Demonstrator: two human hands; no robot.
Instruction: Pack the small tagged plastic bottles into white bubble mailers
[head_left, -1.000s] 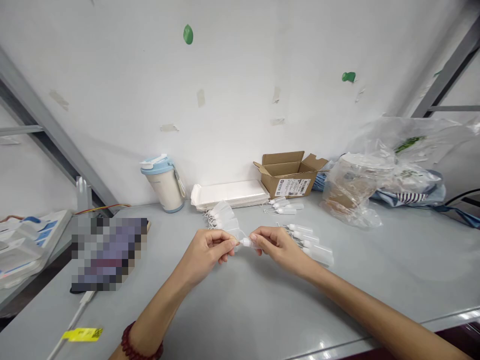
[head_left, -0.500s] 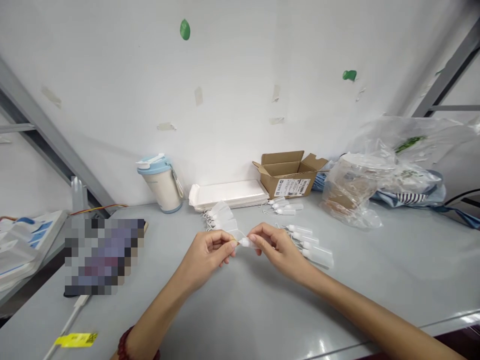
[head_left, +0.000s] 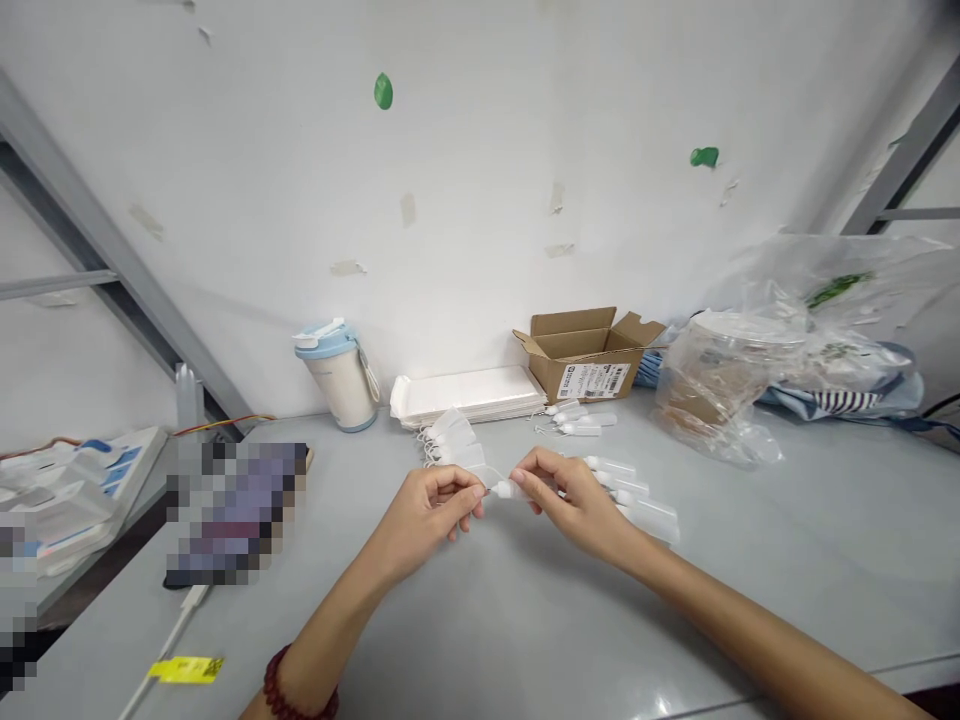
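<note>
My right hand point(head_left: 570, 495) pinches a small translucent squeeze bottle point(head_left: 505, 489) with a white neck, held sideways above the grey table point(head_left: 480, 640). The bottle's tip points left, and a thin white strap loops over it. At that tip the thumb and fingers of my left hand point(head_left: 431, 510) are pressed together; what they grip is too small to make out. Behind my left hand lie several like bottles point(head_left: 456, 432) with looped straps. More bottles point(head_left: 651, 515) lie beside my right hand, partly hidden by it, and another small group point(head_left: 592, 420) lies farther back.
A stack of white flat packs point(head_left: 472, 392) and an open cardboard box point(head_left: 592, 378) stand along the wall. A blue-lidded cup point(head_left: 341, 385) is left of them, a blurred-out device point(head_left: 240, 515) with a cable nearer. Plastic-wrapped items point(head_left: 727, 380) sit at the right.
The whole view has shifted slightly, so things appear a little farther right and lower. Both hands keep their hold at the bottle, with almost the same pose.
</note>
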